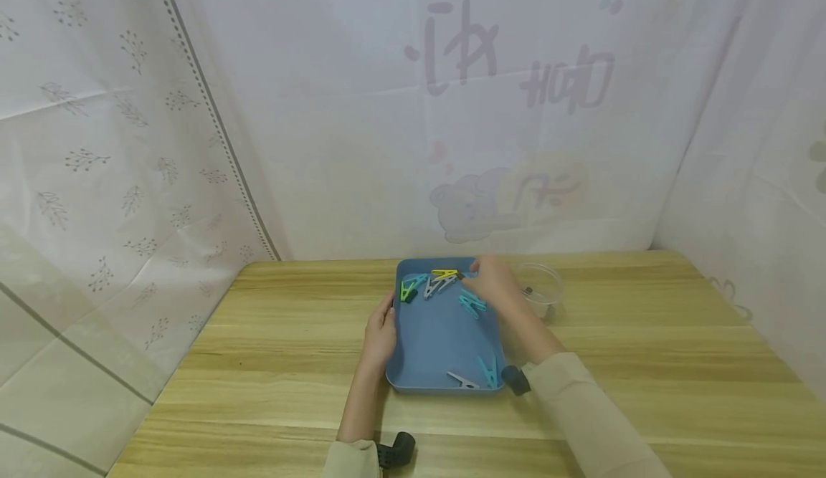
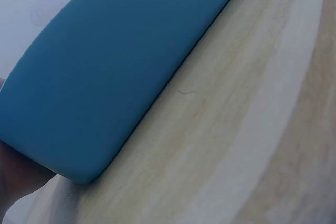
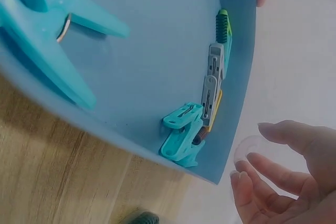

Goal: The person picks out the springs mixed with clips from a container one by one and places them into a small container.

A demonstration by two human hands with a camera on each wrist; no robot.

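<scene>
Cloth (image 1: pixel 335 105) printed with sprigs, lettering and a bear hangs behind and beside your wooden table (image 1: pixel 271 349). On your right wrist, a dark camera (image 1: pixel 516 380) sits just beside the near right corner of your blue tray (image 1: pixel 445 342), which rests on the tabletop before you. Your right forearm reaches along the tray's right side, between it and a clear round container (image 1: pixel 548 274), and covers part of both.

Inside the tray, clips gather toward the far end: a green one (image 1: pixel 404 291) with a dark part, a yellow one (image 1: pixel 444 273), some grey clips (image 1: pixel 429 289) and several teal clips (image 1: pixel 472 304). Near the front wall lie a grey clip (image 1: pixel 463 380) and a teal clip (image 1: pixel 488 373). A small dark spot shows at the container, too tiny for you to identify.

Your right hand (image 1: pixel 495 283) is over the tray's far right corner, near the yellow clip; the right wrist view shows its fingers bent and parted from the thumb, with nothing visible between them. Your left hand (image 1: pixel 381 331) touches the tray's left wall; you cannot tell whether its fingers curl round it. At the right wrist view's bottom edge, a dark object (image 3: pixel 143 217) is cut off and unclear.
</scene>
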